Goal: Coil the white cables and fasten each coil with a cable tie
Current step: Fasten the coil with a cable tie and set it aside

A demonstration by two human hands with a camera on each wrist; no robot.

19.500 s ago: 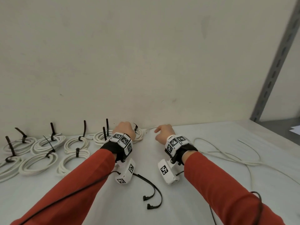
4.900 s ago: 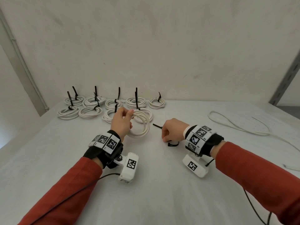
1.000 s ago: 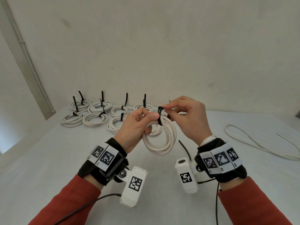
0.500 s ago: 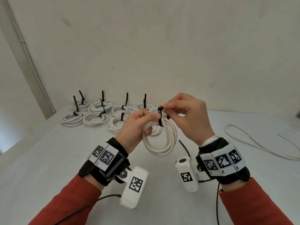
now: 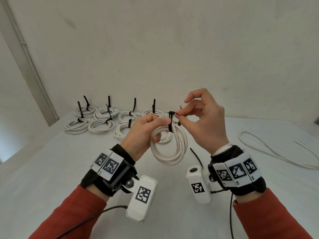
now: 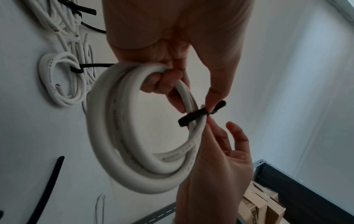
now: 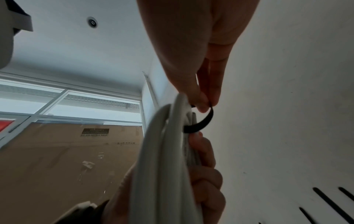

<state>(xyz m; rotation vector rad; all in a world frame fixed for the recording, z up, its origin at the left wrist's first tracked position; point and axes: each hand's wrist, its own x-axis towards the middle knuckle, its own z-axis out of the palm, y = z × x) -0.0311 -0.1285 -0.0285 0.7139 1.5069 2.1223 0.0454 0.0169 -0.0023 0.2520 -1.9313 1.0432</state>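
My left hand [image 5: 146, 128] grips the top of a white cable coil [image 5: 172, 156] and holds it up above the table. A black cable tie [image 5: 170, 125] loops round the coil's strands beside my left thumb. My right hand [image 5: 200, 121] pinches the tie's end near its head between thumb and forefinger. The left wrist view has the coil [image 6: 122, 151], the tie [image 6: 193, 116] and my curled left fingers [image 6: 162, 81]. From the right wrist I see the tie's loop [image 7: 203, 122] standing off the coil [image 7: 162, 159], still loose.
Several tied white coils [image 5: 101, 126] with upright black tie tails lie at the table's back left. A loose white cable [image 5: 269, 152] runs along the right side. A spare black tie [image 5: 196, 157] lies on the table [image 5: 51, 169] below the coil.
My right hand has moved slightly right and up, drawing the tie's end through its head. The left hand keeps the coil in the same place.
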